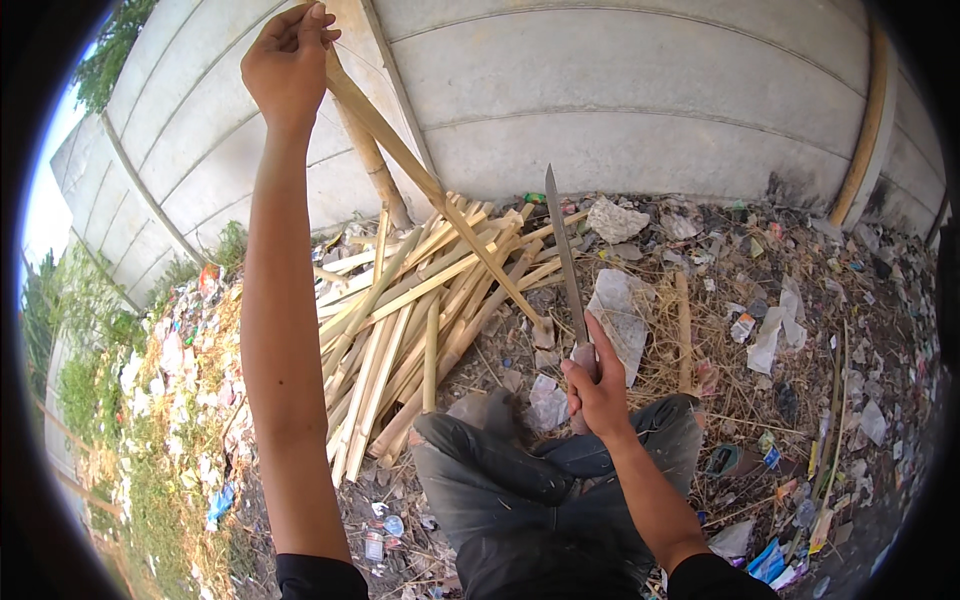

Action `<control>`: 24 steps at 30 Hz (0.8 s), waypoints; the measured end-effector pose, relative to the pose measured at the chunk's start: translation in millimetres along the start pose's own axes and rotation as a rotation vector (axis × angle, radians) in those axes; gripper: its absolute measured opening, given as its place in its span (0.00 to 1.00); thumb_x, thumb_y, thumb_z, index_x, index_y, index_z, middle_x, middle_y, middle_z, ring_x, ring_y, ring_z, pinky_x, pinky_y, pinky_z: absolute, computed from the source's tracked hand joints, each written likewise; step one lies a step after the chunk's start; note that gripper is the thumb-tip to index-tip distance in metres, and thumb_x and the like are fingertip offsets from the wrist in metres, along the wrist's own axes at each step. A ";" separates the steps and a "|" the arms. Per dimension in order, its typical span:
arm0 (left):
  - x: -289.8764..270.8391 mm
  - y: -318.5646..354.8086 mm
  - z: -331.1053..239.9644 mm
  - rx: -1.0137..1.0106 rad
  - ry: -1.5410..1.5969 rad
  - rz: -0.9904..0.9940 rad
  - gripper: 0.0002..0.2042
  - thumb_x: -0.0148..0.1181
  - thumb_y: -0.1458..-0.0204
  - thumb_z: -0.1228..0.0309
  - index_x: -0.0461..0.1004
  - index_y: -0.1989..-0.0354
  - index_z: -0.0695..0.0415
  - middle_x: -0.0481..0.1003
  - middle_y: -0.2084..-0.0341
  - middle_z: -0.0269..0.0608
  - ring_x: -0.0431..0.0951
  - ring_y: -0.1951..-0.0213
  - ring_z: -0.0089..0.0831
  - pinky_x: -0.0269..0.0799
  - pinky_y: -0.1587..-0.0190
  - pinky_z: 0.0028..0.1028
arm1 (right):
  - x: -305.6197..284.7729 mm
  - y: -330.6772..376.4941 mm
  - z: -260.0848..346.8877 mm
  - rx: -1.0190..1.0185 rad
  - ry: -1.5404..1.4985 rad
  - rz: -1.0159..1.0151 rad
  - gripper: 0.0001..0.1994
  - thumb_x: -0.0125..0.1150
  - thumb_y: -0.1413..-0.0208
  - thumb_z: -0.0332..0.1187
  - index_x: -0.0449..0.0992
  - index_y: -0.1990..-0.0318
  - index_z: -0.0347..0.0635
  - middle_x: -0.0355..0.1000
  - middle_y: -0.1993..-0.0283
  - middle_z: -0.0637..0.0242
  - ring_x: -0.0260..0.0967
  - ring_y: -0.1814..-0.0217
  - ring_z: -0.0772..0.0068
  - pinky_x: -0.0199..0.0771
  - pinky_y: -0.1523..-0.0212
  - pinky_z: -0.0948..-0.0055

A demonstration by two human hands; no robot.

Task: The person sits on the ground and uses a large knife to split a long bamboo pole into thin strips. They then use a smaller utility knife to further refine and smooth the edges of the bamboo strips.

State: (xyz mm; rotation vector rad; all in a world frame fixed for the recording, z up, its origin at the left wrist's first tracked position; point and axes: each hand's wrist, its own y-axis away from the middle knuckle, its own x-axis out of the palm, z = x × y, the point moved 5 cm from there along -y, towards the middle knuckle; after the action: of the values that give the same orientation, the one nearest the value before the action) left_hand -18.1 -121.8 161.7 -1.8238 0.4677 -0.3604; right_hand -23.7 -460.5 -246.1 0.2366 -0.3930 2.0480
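Observation:
High at the upper left, my left hand (288, 65) has its fingers closed at the upper end of a long split bamboo strip (400, 155). The strip slants down to the right, its lower end by the ground near a small block. In front of my lap, my right hand (600, 385) grips a machete (563, 240) by its handle. The long, narrow blade points up and away, just right of the strip and apart from it. Beneath the strip lies a loose pile of split bamboo strips (385, 365), left of my knees.
A grey concrete panel wall (640, 90) stands behind the pile, with a bamboo pole (372, 165) leaning against it. Litter and dry straw (735, 430) cover the ground at right. A pale stone (616, 220) sits near the wall. My crossed legs (490, 470) fill the near middle.

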 end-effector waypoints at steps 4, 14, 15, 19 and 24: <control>2.2 4.3 5.7 -0.122 0.234 -0.060 0.19 0.66 0.35 0.67 0.76 0.46 0.73 0.85 0.59 0.51 0.87 0.58 0.35 0.83 0.53 0.29 | 9.1 -2.3 7.2 0.036 0.068 -0.026 0.43 0.67 0.38 0.28 0.50 0.20 0.38 0.68 0.75 0.74 0.63 0.80 0.84 0.68 0.79 0.76; 38.6 12.8 -42.5 -0.155 0.427 0.127 0.18 0.62 0.34 0.69 0.74 0.43 0.69 0.81 0.58 0.51 0.85 0.58 0.36 0.82 0.52 0.34 | 63.7 -112.1 75.8 -0.485 0.518 -0.215 0.46 0.84 0.55 0.38 0.61 0.33 0.29 0.80 0.53 0.55 0.79 0.60 0.67 0.79 0.56 0.67; 42.1 13.8 -48.7 -0.112 0.434 0.153 0.17 0.58 0.32 0.66 0.74 0.43 0.68 0.80 0.65 0.48 0.84 0.64 0.35 0.82 0.58 0.32 | 75.6 -118.6 90.5 -0.599 0.547 -0.240 0.44 0.86 0.55 0.40 0.63 0.37 0.30 0.81 0.50 0.56 0.78 0.62 0.71 0.78 0.58 0.69; 53.9 15.5 -68.9 -0.166 0.464 0.227 0.17 0.60 0.32 0.71 0.71 0.39 0.66 0.81 0.64 0.47 0.83 0.68 0.32 0.84 0.60 0.30 | 98.7 -151.8 118.2 -0.776 0.565 -0.289 0.45 0.86 0.56 0.43 0.63 0.37 0.29 0.81 0.47 0.50 0.82 0.55 0.65 0.80 0.55 0.65; 46.6 18.4 -91.3 0.174 0.338 0.186 0.20 0.56 0.29 0.60 0.73 0.41 0.67 0.81 0.66 0.47 0.83 0.69 0.31 0.80 0.65 0.27 | 104.3 -159.0 131.7 -0.474 0.432 -0.167 0.45 0.85 0.54 0.41 0.62 0.36 0.26 0.83 0.59 0.54 0.83 0.61 0.63 0.80 0.55 0.65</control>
State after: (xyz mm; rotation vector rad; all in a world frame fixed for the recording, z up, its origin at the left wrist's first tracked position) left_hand -22.8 -225.4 171.3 -1.5408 0.8091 -0.5660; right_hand 65.3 -353.2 -61.5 -0.4405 -0.5492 1.7223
